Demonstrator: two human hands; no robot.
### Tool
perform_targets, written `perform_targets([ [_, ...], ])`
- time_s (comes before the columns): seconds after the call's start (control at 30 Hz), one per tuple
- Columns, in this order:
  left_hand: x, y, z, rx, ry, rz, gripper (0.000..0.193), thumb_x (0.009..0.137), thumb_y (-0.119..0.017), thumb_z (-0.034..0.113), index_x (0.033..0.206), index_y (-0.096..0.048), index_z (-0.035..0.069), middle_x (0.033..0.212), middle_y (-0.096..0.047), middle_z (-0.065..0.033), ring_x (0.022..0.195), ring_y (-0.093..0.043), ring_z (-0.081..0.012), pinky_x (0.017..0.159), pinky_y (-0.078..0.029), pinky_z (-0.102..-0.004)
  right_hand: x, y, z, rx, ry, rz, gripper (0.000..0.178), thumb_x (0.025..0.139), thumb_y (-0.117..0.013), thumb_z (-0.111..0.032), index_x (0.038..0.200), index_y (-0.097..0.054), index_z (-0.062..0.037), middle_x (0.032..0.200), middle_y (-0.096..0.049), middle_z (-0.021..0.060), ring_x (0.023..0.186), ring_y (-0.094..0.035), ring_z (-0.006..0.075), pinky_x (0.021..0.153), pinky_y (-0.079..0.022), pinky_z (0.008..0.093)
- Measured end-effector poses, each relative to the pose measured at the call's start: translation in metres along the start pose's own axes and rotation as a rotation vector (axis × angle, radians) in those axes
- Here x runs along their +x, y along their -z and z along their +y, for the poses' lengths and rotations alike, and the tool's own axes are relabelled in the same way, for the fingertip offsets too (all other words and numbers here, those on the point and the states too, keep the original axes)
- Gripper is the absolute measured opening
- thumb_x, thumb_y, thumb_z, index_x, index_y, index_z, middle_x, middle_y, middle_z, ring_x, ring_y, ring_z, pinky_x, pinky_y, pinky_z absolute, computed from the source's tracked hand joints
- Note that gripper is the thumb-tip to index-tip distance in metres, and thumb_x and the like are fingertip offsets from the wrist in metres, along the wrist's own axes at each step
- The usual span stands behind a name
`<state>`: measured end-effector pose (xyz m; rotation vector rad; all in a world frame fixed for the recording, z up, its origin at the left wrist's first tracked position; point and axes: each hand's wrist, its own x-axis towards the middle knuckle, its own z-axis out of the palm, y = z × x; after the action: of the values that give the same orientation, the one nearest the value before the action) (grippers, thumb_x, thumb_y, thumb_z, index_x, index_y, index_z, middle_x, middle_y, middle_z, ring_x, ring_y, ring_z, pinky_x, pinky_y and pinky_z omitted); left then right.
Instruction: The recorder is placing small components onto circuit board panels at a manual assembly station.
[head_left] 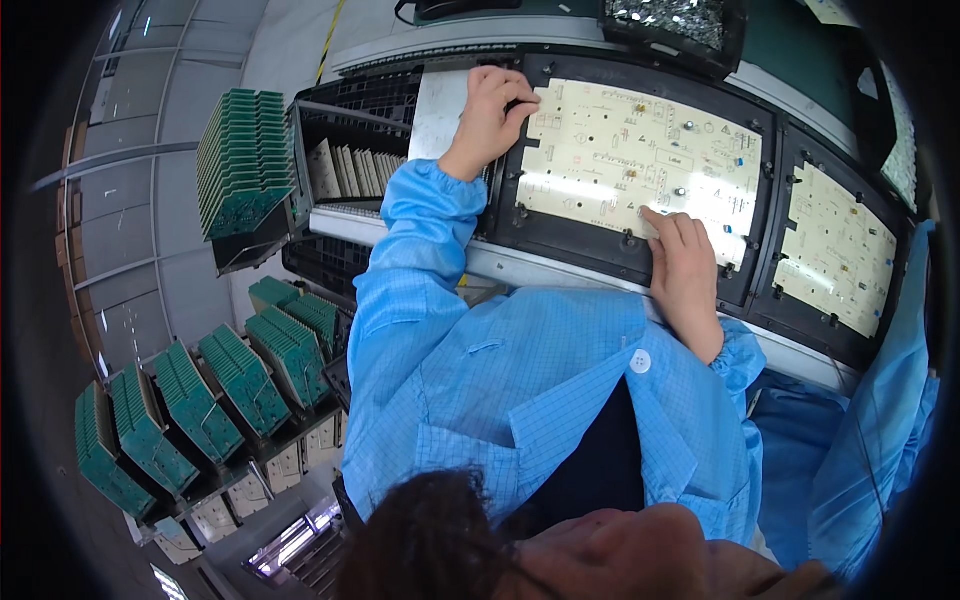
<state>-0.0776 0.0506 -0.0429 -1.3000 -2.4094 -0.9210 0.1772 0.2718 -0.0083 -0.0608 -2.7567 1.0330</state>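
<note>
A cream printed circuit board (615, 150) lies flat in a black carrier frame (515, 215) in front of me. It carries a few small blue, yellow and silver parts. My left hand (492, 112) is at the board's left edge, with thumb and forefinger closed on it near the far corner. Over the near edge, my right hand (685, 262) rests with its forefinger stretched onto the board beside a small round part; the other fingers are loosely bent, and nothing shows between them.
A second cream board (838, 250) sits in another black carrier at the right, beside a person's blue sleeve (875, 400). A black bin of small shiny parts (675, 22) stands beyond. Leftward are a black rack of boards (350, 172) and stacked green boards (240, 165).
</note>
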Motion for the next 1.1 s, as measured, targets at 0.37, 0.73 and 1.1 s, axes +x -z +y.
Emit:
perform_targets([
  [0.37,0.047,-0.019,-0.009,0.171,0.035,-0.055,0.019,0.079,-0.073,0.016,0.096,-0.072,0.007,0.102,-0.067,-0.0094,0.104,-0.055,-0.0300,0.094,-0.044,-0.0392,0.003,0.001,0.002,-0.012,0.014,-0.027,0.034,0.083,-0.058,0.003,0.116,-0.060,-0.0044,0.096,-0.056,0.0144,0.090,-0.054,0.0349,0.077,-0.046,0.0431],
  [0.73,0.045,-0.004,-0.023,-0.067,-0.080,-0.229,0.013,0.079,-0.070,0.011,0.091,-0.072,0.008,0.104,-0.069,-0.0075,0.101,-0.062,-0.0288,0.088,-0.048,-0.0374,0.003,0.059,0.006,0.121,-0.021,-0.140,0.028,0.083,-0.061,0.000,0.110,-0.065,-0.0020,0.095,-0.064,0.0187,0.090,-0.059,0.0365,0.081,-0.047,0.0427],
  [1.1,0.029,-0.012,0.025,0.289,-0.141,-0.225,0.041,0.083,-0.070,0.036,0.115,-0.071,0.011,0.143,-0.050,-0.0043,0.138,-0.027,-0.0388,0.111,-0.017,-0.0540,0.069,0.102,0.131,-0.283,0.217,-0.006,0.018,0.079,-0.068,-0.003,0.096,-0.070,-0.0017,0.093,-0.064,0.0104,0.089,-0.056,0.0306,0.081,-0.049,0.0390],
])
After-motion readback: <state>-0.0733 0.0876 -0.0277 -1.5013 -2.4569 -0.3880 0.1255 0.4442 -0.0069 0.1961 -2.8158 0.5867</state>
